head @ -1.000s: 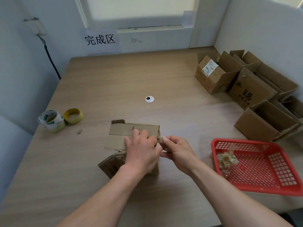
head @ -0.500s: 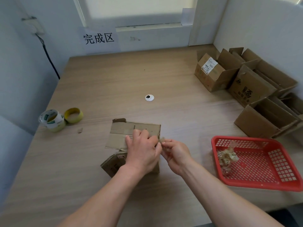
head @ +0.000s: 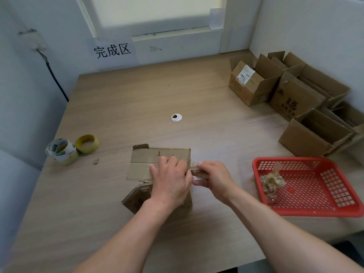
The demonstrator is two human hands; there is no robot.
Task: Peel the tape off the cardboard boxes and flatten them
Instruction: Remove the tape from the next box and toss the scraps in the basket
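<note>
**Q:** Cardboard first: where does the box being worked on sit?

**A:** The small cardboard box (head: 145, 164) stands on the wooden table (head: 137, 91), just below the middle of the frame. One flap is lifted toward the top of the picture, and its upper left corner is torn.

**Q:** And the left hand?

**A:** The left hand (head: 171, 180) lies on top of the box, palm down. Its fingers are bent over the flap and its thumb is spread to the left, so it holds the box down.

**Q:** The right one?

**A:** The right hand (head: 215, 179) is just to the right of it, meeting the left hand at the fingertips. Its fingers are curled and pinch a crumpled tape strip (head: 197, 169) at the box's right edge (clear, glossy stuff, hard to follow past the thumb).

**Q:** What lies further right?

**A:** A red basket (head: 307, 212) sits at the lower right of the frame, with a tape wad (head: 272, 180) in its left half. Above it, in the upper right, several open boxes (head: 254, 89) stand together by the wall. One of them carries a white label.

**Q:** And on the left side?

**A:** A white-and-green tape roll (head: 61, 151) and a yellow tape roll (head: 87, 143) touch each other near the table's left edge. A small cardboard scrap (head: 96, 161) lies just right of them and lower. A round grommet (head: 176, 117) sits in the tabletop above the box. A paper sign (head: 112, 50) with printed characters hangs on the wall, upper left of centre.
</note>
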